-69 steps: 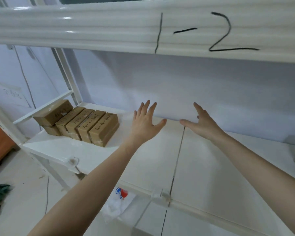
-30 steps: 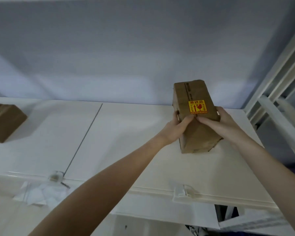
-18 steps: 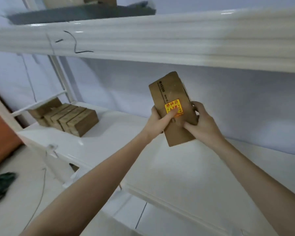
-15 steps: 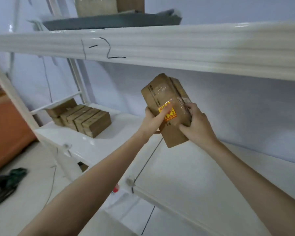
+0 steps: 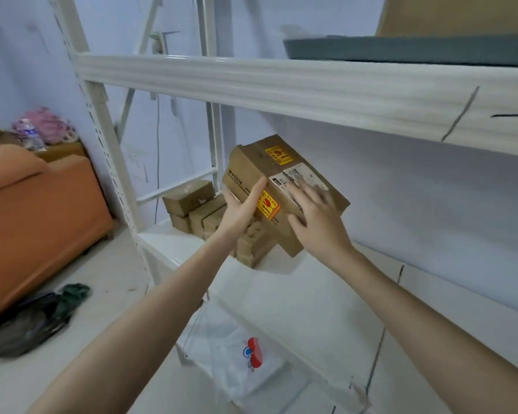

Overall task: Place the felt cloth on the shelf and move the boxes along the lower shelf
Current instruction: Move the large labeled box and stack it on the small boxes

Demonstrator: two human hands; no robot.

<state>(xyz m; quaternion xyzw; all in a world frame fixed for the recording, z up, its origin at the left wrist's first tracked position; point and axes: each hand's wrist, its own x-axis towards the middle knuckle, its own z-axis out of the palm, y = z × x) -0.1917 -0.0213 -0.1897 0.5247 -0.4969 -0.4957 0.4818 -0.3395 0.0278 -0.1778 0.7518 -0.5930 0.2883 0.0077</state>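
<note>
At the far left of the frame stands an orange cabinet (image 5: 39, 216), with a pink bundle and a plastic bottle (image 5: 32, 135) on top of it at upper left. Below it, at lower left, a dark green and grey bag (image 5: 33, 321) lies crumpled on the pale floor, which is otherwise open from there to the rack. A white perforated upright (image 5: 102, 135) rises left of centre and marks the left end of the lower shelf (image 5: 320, 297), whose white front edge runs down toward the lower right. At that end, a row of small brown boxes (image 5: 192, 204) sits against the back, one stacked on top of the others.

In the middle, a larger cardboard box (image 5: 281, 174) with yellow stickers is held tilted in the air above the lower shelf, just in front of and over the small row, not touching the board. The left hand (image 5: 241, 210) grips its near left corner, thumb lying up along the side. The right hand (image 5: 317, 222) grasps the right side, fingers spread over the top label. To the right of the box the shelf board lies bare, with a dark seam line crossing it.

Under the shelf, at lower centre, a clear plastic bag (image 5: 243, 363) with a red and blue print lies on the floor.

Across the top runs the white upper beam (image 5: 281, 85). At upper right the grey felt cloth (image 5: 401, 52) lies flat on the upper shelf, with a brown carton (image 5: 455, 13) standing on it.
</note>
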